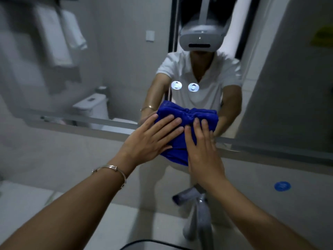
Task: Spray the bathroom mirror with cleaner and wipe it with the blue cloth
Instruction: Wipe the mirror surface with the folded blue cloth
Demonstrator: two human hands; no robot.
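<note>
Wiping step. Left hand [153,139] and right hand [203,152] flat on blue cloth [187,114] against mirror [108,69]; fingers [167,123] straight, slightly spread. We should press evenly, overlap strokes.

chrome faucet [201,213] sits low in the middle, with a dark basin rim [149,241] just below-left of it. round blue sticker [282,186] off to the faucet's right. white toilet [93,105] and hanging white towels [54,42] are way up-left of the faucet.
</note>
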